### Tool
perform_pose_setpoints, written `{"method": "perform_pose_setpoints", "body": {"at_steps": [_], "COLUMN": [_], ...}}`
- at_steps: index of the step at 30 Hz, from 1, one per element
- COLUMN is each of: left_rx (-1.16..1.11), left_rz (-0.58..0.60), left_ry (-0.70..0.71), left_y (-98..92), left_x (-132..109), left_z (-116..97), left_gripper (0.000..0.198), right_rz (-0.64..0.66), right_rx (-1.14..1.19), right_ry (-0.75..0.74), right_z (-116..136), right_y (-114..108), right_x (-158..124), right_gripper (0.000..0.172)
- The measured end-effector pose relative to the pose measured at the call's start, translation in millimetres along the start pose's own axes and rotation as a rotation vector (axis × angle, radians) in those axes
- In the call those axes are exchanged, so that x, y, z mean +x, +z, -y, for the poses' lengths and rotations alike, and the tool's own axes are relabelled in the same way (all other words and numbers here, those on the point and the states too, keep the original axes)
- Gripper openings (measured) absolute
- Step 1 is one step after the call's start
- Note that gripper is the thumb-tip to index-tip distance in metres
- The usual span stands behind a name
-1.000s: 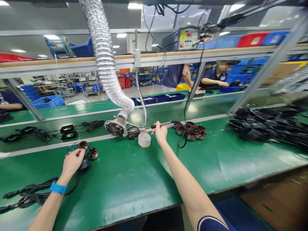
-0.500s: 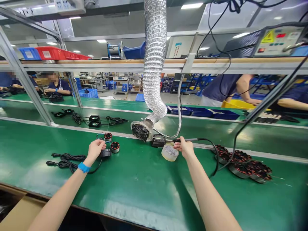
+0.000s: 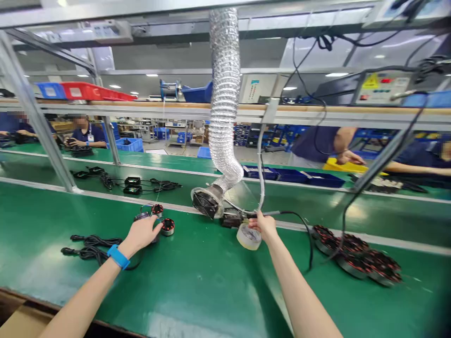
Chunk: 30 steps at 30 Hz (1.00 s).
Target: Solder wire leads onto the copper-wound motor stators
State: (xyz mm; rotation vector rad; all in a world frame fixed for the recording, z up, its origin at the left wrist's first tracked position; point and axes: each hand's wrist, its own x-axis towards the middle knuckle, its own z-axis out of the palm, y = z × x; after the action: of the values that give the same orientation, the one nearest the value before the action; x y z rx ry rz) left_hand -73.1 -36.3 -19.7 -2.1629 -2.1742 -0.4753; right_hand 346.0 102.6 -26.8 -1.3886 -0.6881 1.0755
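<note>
Your right hand is gripping the soldering iron with its fingers wrapped tight around the dark handle, holding it low over the far side of the desk; the iron's front end is pointing left toward a black stand, and its cable is arching off to the right and dropping to the desk; a roll of clear tape is lying just in front of your knuckles, touching or nearly touching them; the round extractor mouth is hanging just left of the stand on the silver duct. Your left hand is resting on a dark round motor part, fingers curving loosely over it; whether they are actually gripping it, I cannot tell; two red-wound stators are sitting just beyond your fingertips; a bundle of black leads is lying near your wrist; a pile of stators is lying well to the right.
</note>
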Motion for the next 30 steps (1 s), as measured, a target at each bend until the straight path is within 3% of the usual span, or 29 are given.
{"method": "perform_pose_setpoints", "body": {"at_steps": [3, 7, 13, 18, 21, 26, 30], "left_rx": [-0.043, -0.167, -0.097, -0.198, -0.141, 0.071, 0.049], "left_rz": [0.077, 0.150, 0.008, -0.085, -0.010, 0.233, 0.337], "left_ry": [-0.004, -0.092, -0.150, -0.178, -0.061, 0.002, 0.012], "left_y": [-4.6, -8.0, -13.4, -26.1, -26.4, -11.0, -6.1], "left_x": [2.8, 5.5, 5.4, 13.8, 31.5, 73.0, 92.6], "left_z": [3.0, 15.0, 22.0, 18.4, -1.8, -32.2, -23.6], "left_gripper": [0.051, 0.035, 0.033, 0.040, 0.047, 0.042, 0.042], "right_rz": [0.114, 0.150, 0.050, 0.110, 0.224, 0.417, 0.582], "right_rx": [0.038, 0.117, 0.205, 0.195, 0.117, -0.049, -0.286], "right_ry": [0.097, 0.163, 0.128, -0.087, -0.232, -0.484, -0.865], "right_z": [3.9, 5.9, -14.7, -32.4, -36.0, -54.5, -84.0], "right_y": [5.9, 7.6, 5.7, 25.4, 56.9, 111.9, 131.5], "right_x": [-3.9, -15.2, -50.0, -97.4, -127.3, -168.0, -196.4], "right_gripper": [0.018, 0.010, 0.011, 0.042, 0.054, 0.037, 0.020]}}
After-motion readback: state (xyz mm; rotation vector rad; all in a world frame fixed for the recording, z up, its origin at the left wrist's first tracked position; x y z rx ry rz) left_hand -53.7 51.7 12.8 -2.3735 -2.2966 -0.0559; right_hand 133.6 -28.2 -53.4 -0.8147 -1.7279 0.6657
